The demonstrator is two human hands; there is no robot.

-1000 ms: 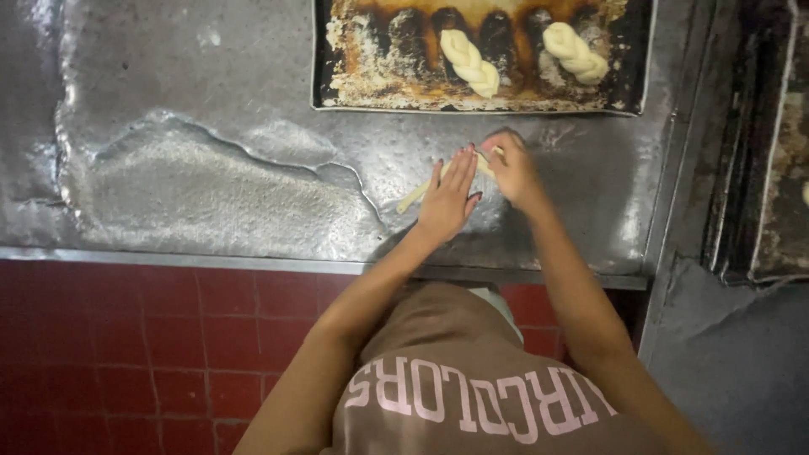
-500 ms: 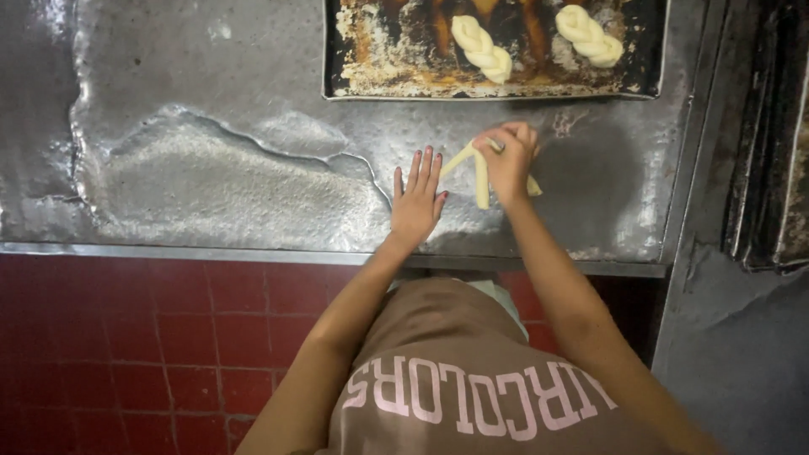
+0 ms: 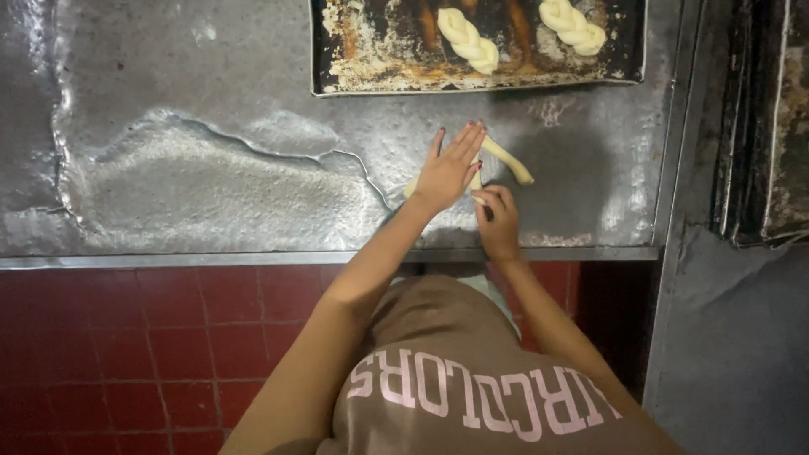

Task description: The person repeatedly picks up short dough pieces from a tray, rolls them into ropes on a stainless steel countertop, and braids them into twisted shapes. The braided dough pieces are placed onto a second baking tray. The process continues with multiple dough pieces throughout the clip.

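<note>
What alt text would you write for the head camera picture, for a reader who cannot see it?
Seen from above, a person's left hand lies flat on a strip of dough on a metal table, the right hand pinching its near end. A baking tray behind holds two braided dough pieces.

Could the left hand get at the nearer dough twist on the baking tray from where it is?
Probably yes. The left hand lies flat on the dough rope, just below the tray. Only bare metal table lies between it and the dough twist.
</note>
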